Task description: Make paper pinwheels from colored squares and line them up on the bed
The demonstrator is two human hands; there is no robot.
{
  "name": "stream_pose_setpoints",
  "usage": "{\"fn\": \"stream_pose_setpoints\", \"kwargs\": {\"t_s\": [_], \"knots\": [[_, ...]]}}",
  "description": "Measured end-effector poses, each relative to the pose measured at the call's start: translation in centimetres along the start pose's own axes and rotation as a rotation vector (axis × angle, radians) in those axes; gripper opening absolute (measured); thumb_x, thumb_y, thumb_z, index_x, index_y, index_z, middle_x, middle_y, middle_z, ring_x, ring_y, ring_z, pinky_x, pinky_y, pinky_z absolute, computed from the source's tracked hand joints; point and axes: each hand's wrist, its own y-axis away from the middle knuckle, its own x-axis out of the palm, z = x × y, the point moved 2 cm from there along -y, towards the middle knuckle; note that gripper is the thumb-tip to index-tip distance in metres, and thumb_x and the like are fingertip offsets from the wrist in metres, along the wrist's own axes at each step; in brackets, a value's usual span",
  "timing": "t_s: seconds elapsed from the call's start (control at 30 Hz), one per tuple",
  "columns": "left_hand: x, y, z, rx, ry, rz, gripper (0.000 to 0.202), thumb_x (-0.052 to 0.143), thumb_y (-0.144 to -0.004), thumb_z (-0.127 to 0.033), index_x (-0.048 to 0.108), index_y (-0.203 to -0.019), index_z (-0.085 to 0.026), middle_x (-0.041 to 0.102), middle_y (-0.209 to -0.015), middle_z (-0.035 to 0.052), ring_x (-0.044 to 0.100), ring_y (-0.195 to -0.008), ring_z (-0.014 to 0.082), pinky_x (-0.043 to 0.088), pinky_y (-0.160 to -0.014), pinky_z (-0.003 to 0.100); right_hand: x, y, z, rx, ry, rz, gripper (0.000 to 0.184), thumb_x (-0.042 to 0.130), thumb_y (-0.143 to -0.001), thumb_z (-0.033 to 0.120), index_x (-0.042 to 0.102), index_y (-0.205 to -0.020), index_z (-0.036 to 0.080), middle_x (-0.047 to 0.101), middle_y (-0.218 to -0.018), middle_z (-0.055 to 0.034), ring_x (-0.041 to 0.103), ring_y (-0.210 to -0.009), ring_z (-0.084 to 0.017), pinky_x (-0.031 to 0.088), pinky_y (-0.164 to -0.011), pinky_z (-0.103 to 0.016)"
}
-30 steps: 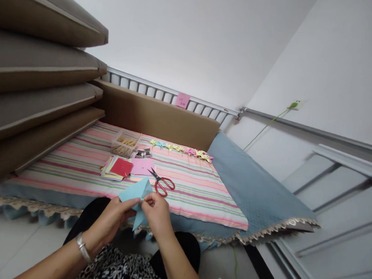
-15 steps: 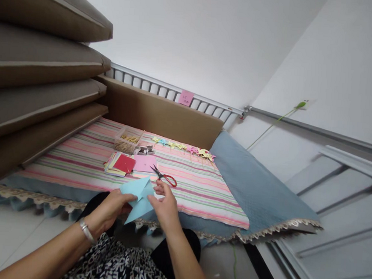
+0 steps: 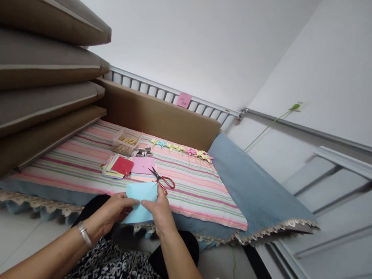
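A light blue sheet of paper (image 3: 142, 192) is held up between both hands, above the front edge of the striped cloth (image 3: 197, 200). My left hand (image 3: 116, 211) grips its left side, thumb on top. My right hand (image 3: 160, 210) holds the right side, with its thumb pressed near the middle, close to the left thumb. Fingers underneath are hidden by the paper. Just beyond the right hand lie red-handled scissors (image 3: 163, 180), blades pointing up and left. Behind the paper are a pink sheet (image 3: 142, 165) and a stack of coloured paper squares (image 3: 119, 167) with red on top.
A clear plastic box (image 3: 126, 142) holds many thin light-brown sticks. Beside it sits a small grey object (image 3: 142, 152). Several paper pinwheels (image 3: 185, 150) lie in a row at the back. Thick cushions (image 3: 42, 81) are piled at the left. A brown panel (image 3: 159, 113) stands behind.
The right hand has moved in and its thumb now presses on the paper near the left thumb. The paper, which showed raised flaps and pointed corners, now looks flatter.
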Motion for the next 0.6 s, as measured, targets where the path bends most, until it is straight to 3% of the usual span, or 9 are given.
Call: {"fn": "stream_pose_setpoints", "kwargs": {"t_s": [0.13, 0.23, 0.33, 0.47, 0.6], "knots": [[0.4, 0.3, -0.1, 0.076, 0.05, -0.012, 0.021, 0.075, -0.057, -0.024, 0.069, -0.073, -0.011, 0.07, -0.063, 0.0076, 0.063, -0.059, 0.0203, 0.047, -0.063, 0.03, 0.6, 0.2, -0.3, -0.029, -0.052, -0.066, 0.062, 0.07, -0.057, 0.017, 0.052, -0.116, 0.02, 0.07, -0.086, -0.0017, 0.065, -0.071, -0.019, 0.051, -0.062, -0.028], [0.5, 0.5, -0.6, 0.099, 0.054, -0.044, 0.021, 0.074, -0.056, -0.024, 0.069, -0.073, -0.011, 0.07, -0.061, 0.0068, 0.062, -0.056, 0.0201, 0.046, -0.061, 0.03, 0.7, 0.8, -0.5, -0.071, -0.035, -0.049, 0.061, 0.065, -0.068, 0.023, 0.045, -0.125, 0.019, 0.069, -0.087, -0.0028, 0.065, -0.072, -0.019, 0.052, -0.065, -0.029], [-0.2, 0.3, -1.3, 0.097, 0.041, -0.085, 0.02, 0.073, -0.055, -0.023, 0.069, -0.071, -0.012, 0.07, -0.062, 0.0066, 0.061, -0.055, 0.0193, 0.046, -0.059, 0.03, -0.4, 2.0, -0.2, -0.263, 0.241, -0.118, 0.053, 0.057, -0.079, 0.026, 0.044, -0.13, 0.017, 0.065, -0.084, -0.0037, 0.063, -0.073, -0.018, 0.051, -0.068, -0.031], [-1.2, -0.1, -1.5, 0.079, 0.021, -0.111, 0.016, 0.073, -0.054, -0.021, 0.067, -0.066, -0.012, 0.068, -0.058, 0.0053, 0.058, -0.051, 0.018, 0.043, -0.052, 0.027, -1.7, 4.2, 0.4, -0.673, 0.698, -0.082, 0.045, 0.052, -0.081, 0.012, 0.052, -0.125, 0.022, 0.059, -0.114, -0.0096, 0.055, -0.105, -0.021, 0.044, -0.094, -0.039], [-1.3, -0.4, -1.4, 0.075, -0.011, -0.089, 0.016, 0.072, -0.055, -0.021, 0.067, -0.066, -0.011, 0.067, -0.057, 0.0046, 0.058, -0.052, 0.0177, 0.042, -0.053, 0.027, -1.8, 5.5, 0.6, -0.788, 0.925, 0.011, 0.048, 0.052, -0.075, 0.003, 0.057, -0.118, 0.023, 0.046, -0.134, -0.0101, 0.042, -0.122, -0.024, 0.037, -0.103, -0.044]]}}
